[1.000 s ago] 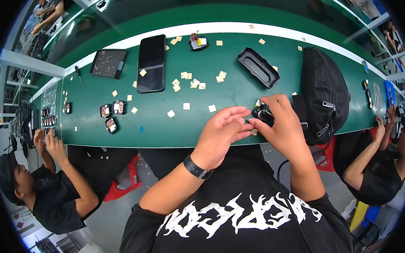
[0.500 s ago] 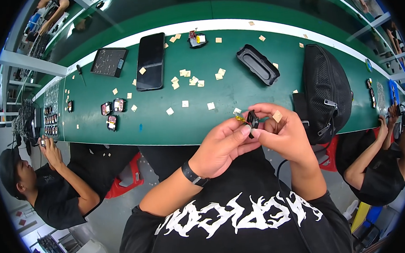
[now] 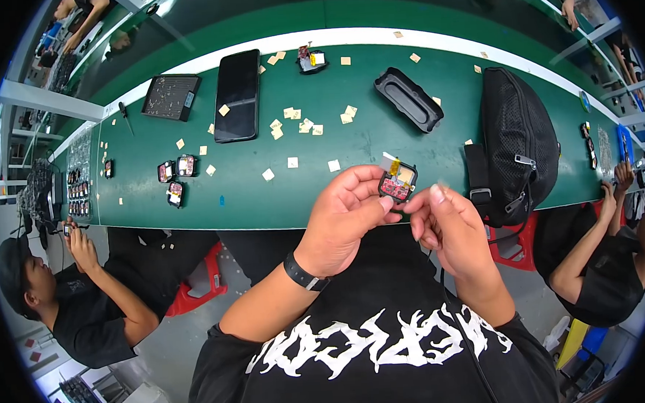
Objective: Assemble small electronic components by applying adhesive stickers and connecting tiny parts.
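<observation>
My left hand (image 3: 352, 211) pinches a small black watch-like housing (image 3: 397, 181) between thumb and fingers. Its open face is up, showing a red circuit board, a pale square part and yellow tape, with a clear tab sticking out at the top. Just right of it, my right hand (image 3: 451, 220) is raised, thumb and forefinger together and the other fingers curled. Whatever is at those fingertips is too small to make out. Beyond the hands, several beige square stickers (image 3: 304, 126) lie scattered on the green table (image 3: 322, 194).
Three similar housings (image 3: 177, 178) sit to the left, another unit (image 3: 311, 59) at the back. A dark phone (image 3: 237, 96), a screw tray (image 3: 171, 97), a screwdriver (image 3: 126, 118) and a black case shell (image 3: 409, 99) lie around. A black bag (image 3: 521, 143) stands right. Co-workers sit on both sides.
The housing has turned from edge-on to open face up in my left hand. My right hand has drawn back from it, and the beige square seen by its fingers no longer shows clearly.
</observation>
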Motion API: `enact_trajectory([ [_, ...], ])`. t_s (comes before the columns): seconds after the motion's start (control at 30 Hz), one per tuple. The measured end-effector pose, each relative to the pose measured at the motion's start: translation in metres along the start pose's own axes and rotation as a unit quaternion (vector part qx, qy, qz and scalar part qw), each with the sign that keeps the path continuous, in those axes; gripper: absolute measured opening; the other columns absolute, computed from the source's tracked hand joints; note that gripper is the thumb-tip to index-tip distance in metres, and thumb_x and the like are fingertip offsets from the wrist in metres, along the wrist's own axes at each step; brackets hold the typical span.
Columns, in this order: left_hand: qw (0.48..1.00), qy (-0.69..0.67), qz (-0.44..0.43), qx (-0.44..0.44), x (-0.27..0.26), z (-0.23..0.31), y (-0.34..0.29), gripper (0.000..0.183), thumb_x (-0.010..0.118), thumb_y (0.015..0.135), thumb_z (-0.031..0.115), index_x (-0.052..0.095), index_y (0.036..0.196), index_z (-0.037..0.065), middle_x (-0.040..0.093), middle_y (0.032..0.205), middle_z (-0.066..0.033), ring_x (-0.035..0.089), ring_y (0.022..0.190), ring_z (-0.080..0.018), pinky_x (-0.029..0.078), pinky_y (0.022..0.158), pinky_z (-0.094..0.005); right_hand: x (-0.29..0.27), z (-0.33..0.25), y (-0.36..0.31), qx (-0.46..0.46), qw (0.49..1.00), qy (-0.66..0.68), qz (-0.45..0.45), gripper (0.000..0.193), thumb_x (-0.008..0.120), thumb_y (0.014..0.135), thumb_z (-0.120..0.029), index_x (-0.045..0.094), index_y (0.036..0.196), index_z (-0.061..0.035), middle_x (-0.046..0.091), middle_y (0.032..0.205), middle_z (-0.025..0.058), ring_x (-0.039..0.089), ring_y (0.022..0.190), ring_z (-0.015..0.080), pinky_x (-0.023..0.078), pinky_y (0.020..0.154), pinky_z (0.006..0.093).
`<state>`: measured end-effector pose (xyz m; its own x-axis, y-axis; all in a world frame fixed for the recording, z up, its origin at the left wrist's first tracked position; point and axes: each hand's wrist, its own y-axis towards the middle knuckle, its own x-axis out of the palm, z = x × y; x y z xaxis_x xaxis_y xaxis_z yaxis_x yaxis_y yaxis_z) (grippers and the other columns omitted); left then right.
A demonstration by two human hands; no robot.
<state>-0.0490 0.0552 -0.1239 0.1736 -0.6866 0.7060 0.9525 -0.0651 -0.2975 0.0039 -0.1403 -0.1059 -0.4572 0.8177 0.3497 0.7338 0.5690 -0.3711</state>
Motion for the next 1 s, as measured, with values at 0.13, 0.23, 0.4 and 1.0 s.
enact_trajectory([
  [0.13, 0.998, 0.056, 0.013, 0.000, -0.001, -0.003, -0.001, 0.045, 0.065, 0.096, 0.000, 0.046, 0.137, 0.000, 0.066, 0.122, -0.0114, 0.068, 0.103, -0.0167, 0.056, 0.086, -0.0293, -0.007, -0.004, -0.004, 0.036, 0.992, 0.088, -0.083, 0.045, 0.035, 0.112, -0.040, 0.059, 0.117, -0.0028, 0.060, 0.078, 0.0066, 0.044, 0.060, 0.0063, 0.034, 0.052, 0.0215],
  [0.23, 0.997, 0.071, 0.023, 0.017, 0.001, -0.001, 0.000, 0.045, 0.067, 0.095, 0.000, 0.047, 0.136, 0.000, 0.066, 0.119, -0.0105, 0.069, 0.099, -0.0166, 0.056, 0.083, -0.0284, 0.004, 0.000, -0.012, 0.070, 0.974, 0.200, -0.084, 0.043, 0.034, 0.112, -0.041, 0.056, 0.119, -0.0037, 0.061, 0.083, 0.0084, 0.045, 0.061, 0.0075, 0.035, 0.052, 0.0236],
  [0.4, 0.994, 0.093, 0.031, 0.054, -0.001, -0.006, -0.002, 0.037, 0.066, 0.096, 0.001, 0.050, 0.129, -0.001, 0.066, 0.116, -0.0109, 0.069, 0.095, -0.0166, 0.056, 0.079, -0.0277, 0.008, 0.023, -0.030, 0.121, 0.981, 0.145, -0.052, 0.024, 0.048, 0.109, -0.025, 0.049, 0.123, -0.0048, 0.065, 0.094, 0.0091, 0.059, 0.074, 0.0125, 0.050, 0.067, 0.0282],
  [1.0, 0.868, 0.454, -0.036, 0.195, 0.004, 0.012, -0.019, 0.032, 0.058, 0.100, 0.003, 0.061, 0.132, -0.005, 0.072, 0.101, -0.0116, 0.069, 0.084, -0.0127, 0.057, 0.076, -0.0274, 0.017, -0.010, 0.004, 0.058, 0.994, 0.093, -0.028, 0.015, 0.057, 0.102, -0.005, 0.042, 0.099, -0.0068, 0.068, 0.080, 0.0216, 0.048, 0.041, 0.0089, 0.037, 0.038, 0.0205],
])
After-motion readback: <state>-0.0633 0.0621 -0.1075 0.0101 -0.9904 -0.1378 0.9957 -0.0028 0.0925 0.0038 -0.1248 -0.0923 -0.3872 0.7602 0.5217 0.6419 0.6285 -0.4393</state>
